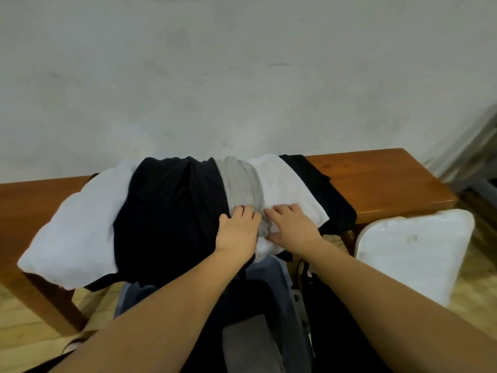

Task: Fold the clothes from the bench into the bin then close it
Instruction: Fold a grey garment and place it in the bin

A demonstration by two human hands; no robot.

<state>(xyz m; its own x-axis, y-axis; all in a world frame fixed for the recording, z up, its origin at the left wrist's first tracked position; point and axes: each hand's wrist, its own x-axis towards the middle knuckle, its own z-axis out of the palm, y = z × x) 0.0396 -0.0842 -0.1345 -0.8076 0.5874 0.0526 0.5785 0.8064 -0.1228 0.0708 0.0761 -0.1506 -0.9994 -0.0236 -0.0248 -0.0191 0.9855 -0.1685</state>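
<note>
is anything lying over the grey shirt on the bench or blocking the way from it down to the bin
Nothing visible covers the folded grey cotton shirt; both the left hand and right hand already rest on its near end. The open blue-grey plastic bin sits directly below the brown wooden bench, with nothing visible between.

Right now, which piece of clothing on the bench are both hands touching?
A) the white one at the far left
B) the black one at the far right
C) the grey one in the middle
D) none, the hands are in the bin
C: the left hand and right hand both have their fingers on the near end of the grey garment, which lies between dark and white clothes.
</note>
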